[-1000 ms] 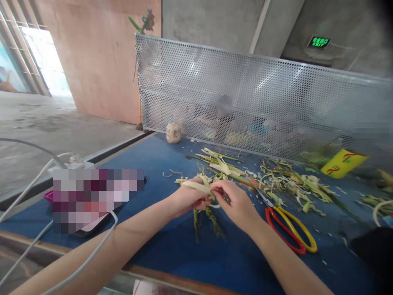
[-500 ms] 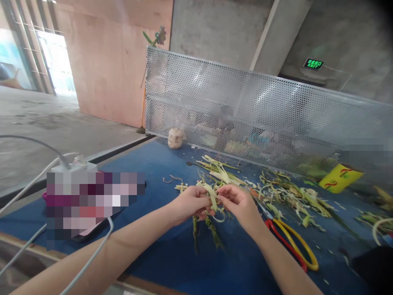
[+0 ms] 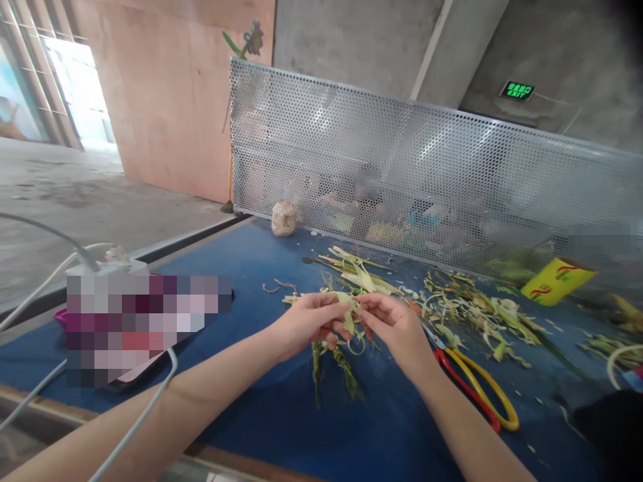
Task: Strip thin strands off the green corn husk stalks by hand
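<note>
Holding one pale leaf strip point(image 3: 345, 306) at the centre of the frame, gripped in the left hand point(image 3: 314, 323), pinched at its edge by the right hand point(image 3: 394, 325); showing two green stems point(image 3: 346, 375) below, one pair of scissors point(image 3: 475, 378) lower right, one yellow cylinder point(image 3: 558, 281) at right
</note>
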Demonstrator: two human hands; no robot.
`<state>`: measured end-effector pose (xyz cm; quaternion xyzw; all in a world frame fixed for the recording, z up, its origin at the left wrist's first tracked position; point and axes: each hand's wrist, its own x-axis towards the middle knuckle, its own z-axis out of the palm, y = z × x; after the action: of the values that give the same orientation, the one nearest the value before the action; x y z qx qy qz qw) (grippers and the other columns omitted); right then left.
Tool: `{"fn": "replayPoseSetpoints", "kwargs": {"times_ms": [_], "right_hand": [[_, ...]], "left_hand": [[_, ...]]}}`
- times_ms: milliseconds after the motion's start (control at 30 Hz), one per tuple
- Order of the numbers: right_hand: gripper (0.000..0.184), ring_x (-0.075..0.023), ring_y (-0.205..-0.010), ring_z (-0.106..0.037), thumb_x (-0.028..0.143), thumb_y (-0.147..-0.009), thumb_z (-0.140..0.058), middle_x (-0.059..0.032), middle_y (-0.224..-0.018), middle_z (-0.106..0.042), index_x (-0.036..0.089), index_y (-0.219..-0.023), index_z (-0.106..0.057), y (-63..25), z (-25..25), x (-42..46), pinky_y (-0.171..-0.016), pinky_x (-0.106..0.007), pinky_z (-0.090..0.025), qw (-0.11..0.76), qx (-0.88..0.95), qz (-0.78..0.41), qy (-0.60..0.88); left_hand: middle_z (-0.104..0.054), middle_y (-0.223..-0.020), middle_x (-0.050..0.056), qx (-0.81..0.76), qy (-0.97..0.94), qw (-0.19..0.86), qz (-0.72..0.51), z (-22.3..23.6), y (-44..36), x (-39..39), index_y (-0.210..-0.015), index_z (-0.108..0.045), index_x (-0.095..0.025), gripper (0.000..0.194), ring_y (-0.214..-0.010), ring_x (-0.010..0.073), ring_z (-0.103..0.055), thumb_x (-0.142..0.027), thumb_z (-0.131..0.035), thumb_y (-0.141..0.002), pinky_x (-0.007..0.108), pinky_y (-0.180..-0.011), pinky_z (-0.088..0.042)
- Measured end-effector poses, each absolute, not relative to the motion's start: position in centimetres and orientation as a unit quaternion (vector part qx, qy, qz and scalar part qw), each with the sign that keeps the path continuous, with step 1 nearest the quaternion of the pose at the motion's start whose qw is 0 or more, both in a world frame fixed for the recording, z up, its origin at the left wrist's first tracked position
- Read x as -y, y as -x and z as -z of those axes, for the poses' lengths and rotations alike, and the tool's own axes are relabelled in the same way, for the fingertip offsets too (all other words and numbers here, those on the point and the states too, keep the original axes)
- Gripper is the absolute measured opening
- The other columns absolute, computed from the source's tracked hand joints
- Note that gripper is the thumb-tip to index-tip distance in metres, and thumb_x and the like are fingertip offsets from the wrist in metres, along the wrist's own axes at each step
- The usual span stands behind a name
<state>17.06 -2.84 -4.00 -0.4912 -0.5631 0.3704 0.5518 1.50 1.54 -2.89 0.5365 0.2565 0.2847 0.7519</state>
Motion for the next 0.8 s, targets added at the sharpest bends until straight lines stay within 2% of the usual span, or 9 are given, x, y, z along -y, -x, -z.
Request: {"fn": "replayPoseSetpoints", "kwargs": {"times_ms": [167, 333, 467, 633, 800], "right_hand": [[0.020, -0.0087, -0.052, -0.049, 0.026, -0.069, -0.062, 0.0006, -0.065, -0.056, 0.017, -0.087, -0.060, -17.1, 4.0, 3.0, -0.045, -0.020, -0.041, 0.559, 0.539, -0.409, 0.480], [0.019, -0.0072, -0.055, -0.047, 0.026, -0.070, -0.062, 0.0006, -0.071, -0.055, 0.019, -0.088, -0.061, -17.0, 4.4, 3.0, -0.047, -0.018, -0.039, 0.565, 0.538, -0.418, 0.465], [0.021, -0.0121, -0.068, -0.054, 0.025, -0.070, -0.062, -0.0023, -0.080, -0.059, 0.019, -0.089, -0.060, -16.8, 4.5, 3.0, -0.054, -0.021, -0.043, 0.538, 0.575, -0.387, 0.480], [0.010, -0.0166, -0.076, -0.057, 0.024, -0.072, -0.057, -0.0050, -0.086, -0.061, 0.019, -0.079, -0.062, -16.5, 4.4, 3.3, -0.065, -0.028, -0.047, 0.505, 0.636, -0.304, 0.498], [0.022, -0.0164, -0.078, -0.056, 0.020, -0.071, -0.057, -0.0044, -0.089, -0.059, 0.021, -0.093, -0.058, -16.3, 4.4, 3.5, -0.068, -0.029, -0.048, 0.517, 0.645, -0.274, 0.493]], "left_hand": [[-0.059, -0.064, 0.003, -0.281, -0.585, 0.697, -0.306, 3.2, -1.6, -1.6, -0.086, -0.056, -0.010, 0.028, -0.052, 0.0085, -0.055, -0.030, -0.063, -0.067, 0.015, -0.038, -0.038], [-0.058, -0.055, 0.000, -0.318, -0.592, 0.673, -0.309, 3.1, -1.6, -1.7, -0.098, -0.052, -0.010, 0.045, -0.043, 0.0078, -0.051, -0.029, -0.068, -0.061, 0.016, -0.035, -0.036], [-0.055, -0.052, -0.002, -0.305, -0.629, 0.643, -0.311, 3.2, -1.6, -1.7, -0.091, -0.054, -0.010, 0.036, -0.039, 0.0057, -0.046, -0.030, -0.065, -0.063, 0.016, -0.035, -0.036], [-0.053, -0.050, -0.005, -0.272, -0.697, 0.599, -0.287, 3.9, -1.5, -1.8, -0.084, -0.054, -0.014, 0.024, -0.036, 0.0049, -0.042, -0.029, -0.061, -0.066, 0.018, -0.036, -0.036], [-0.053, -0.051, -0.005, -0.271, -0.702, 0.597, -0.278, 4.1, -1.5, -1.8, -0.081, -0.053, -0.014, 0.028, -0.035, 0.0057, -0.043, -0.033, -0.063, -0.063, 0.018, -0.035, -0.036]]}}
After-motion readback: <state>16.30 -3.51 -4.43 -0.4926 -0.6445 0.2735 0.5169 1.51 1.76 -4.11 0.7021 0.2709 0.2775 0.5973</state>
